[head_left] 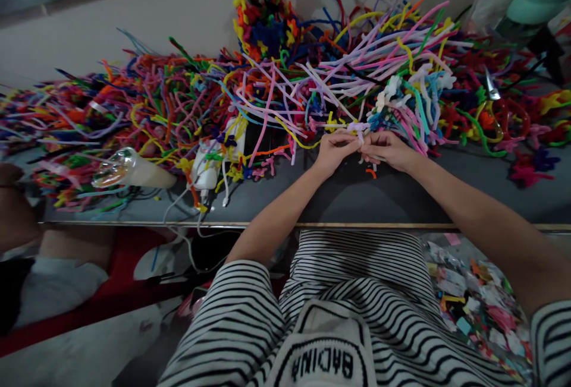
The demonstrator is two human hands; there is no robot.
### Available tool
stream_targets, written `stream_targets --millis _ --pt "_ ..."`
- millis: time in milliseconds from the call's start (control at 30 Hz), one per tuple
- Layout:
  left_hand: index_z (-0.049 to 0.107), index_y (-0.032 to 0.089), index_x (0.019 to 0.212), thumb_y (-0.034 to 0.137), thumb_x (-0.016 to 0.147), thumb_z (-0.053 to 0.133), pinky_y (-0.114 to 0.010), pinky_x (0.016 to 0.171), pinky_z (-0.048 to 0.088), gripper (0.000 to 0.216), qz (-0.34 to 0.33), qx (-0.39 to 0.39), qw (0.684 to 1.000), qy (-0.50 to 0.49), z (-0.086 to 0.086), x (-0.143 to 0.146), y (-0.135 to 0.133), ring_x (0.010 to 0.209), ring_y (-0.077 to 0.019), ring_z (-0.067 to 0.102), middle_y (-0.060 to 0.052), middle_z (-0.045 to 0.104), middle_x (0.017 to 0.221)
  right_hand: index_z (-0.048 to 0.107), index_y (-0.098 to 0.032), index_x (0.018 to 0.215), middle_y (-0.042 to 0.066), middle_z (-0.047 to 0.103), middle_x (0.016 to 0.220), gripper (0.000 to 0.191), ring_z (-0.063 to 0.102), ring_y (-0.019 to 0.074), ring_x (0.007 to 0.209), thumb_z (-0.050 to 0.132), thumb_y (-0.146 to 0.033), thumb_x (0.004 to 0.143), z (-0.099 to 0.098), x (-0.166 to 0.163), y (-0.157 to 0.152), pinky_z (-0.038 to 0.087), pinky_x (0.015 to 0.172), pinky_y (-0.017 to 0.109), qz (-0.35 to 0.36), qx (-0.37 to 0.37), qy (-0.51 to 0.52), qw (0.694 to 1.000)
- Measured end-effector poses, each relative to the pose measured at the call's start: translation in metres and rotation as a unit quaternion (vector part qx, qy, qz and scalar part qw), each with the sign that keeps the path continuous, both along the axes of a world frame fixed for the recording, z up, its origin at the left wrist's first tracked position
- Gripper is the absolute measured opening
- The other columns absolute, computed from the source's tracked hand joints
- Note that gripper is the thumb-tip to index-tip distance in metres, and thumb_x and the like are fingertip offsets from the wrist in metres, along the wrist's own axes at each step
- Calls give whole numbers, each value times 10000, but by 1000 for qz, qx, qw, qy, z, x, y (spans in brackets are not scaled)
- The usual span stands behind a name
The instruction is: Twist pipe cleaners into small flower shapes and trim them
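Just above the table's near side, my left hand point(335, 150) and my right hand point(387, 150) meet fingertip to fingertip. Both pinch a pale lilac pipe cleaner point(358, 128), whose bent upper end sticks up between them. How it is twisted below the fingers is hidden. A small orange pipe cleaner piece point(371, 173) lies on the table under the hands. Right behind them rises a heap of long lilac and pink pipe cleaners point(357, 66). A bundle of white, teal and pink ones point(413, 101) sits beyond my right hand.
Mixed pipe cleaners point(151, 90) cover the left of the grey table point(401, 197). A clear plastic cup point(134, 168) lies on its side there, near a white power strip point(207, 164) with cables. Scissors point(493, 87) rest at the right. Another person's leg point(75, 247) is at far left.
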State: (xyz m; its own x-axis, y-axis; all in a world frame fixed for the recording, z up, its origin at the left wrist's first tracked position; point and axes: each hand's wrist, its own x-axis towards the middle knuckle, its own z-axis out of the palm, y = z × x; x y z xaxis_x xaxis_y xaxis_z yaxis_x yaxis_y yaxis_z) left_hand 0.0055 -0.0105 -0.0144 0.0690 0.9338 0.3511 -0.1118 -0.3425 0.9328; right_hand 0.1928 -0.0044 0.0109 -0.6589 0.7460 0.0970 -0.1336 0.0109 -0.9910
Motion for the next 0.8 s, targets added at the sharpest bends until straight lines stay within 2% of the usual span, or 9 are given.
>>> stream_targets --millis 200,367,500,633,800 --pt "728 206 571 524 604 936 -271 657 463 381 0 -21 1000 14 3 1 -2 604 -94 529 27 613 594 660 -164 700 -9 664 611 481 458 46 439 880 -591 718 -3 -1 0 346 428 199 -2 22 -33 999" --pt "654 196 514 518 604 924 -271 612 398 431 -2 -21 1000 16 2 3 -2 560 -80 418 44 493 525 644 -168 696 -2 678 619 467 458 45 436 877 -571 730 -8 -2 1 351 428 200 -8 29 -42 999" --pt "624 183 509 495 584 936 -267 586 375 447 -3 -29 999 16 3 4 -3 556 -73 397 43 499 532 633 -173 705 -5 680 616 480 461 48 421 889 -578 702 -7 -3 1 349 416 203 -12 22 -51 998" --pt "600 175 516 369 584 924 -257 571 360 383 5 -45 999 19 3 5 -3 566 -71 414 41 544 576 628 -169 712 1 683 614 484 469 51 424 884 -580 710 -8 -3 1 360 415 203 -12 29 -56 998" --pt "583 169 529 181 628 855 -269 607 381 289 14 -53 998 26 1 3 -2 569 -70 416 48 521 585 634 -169 730 -1 683 617 472 468 48 422 884 -569 714 -12 -4 2 353 406 199 -13 28 -60 998"
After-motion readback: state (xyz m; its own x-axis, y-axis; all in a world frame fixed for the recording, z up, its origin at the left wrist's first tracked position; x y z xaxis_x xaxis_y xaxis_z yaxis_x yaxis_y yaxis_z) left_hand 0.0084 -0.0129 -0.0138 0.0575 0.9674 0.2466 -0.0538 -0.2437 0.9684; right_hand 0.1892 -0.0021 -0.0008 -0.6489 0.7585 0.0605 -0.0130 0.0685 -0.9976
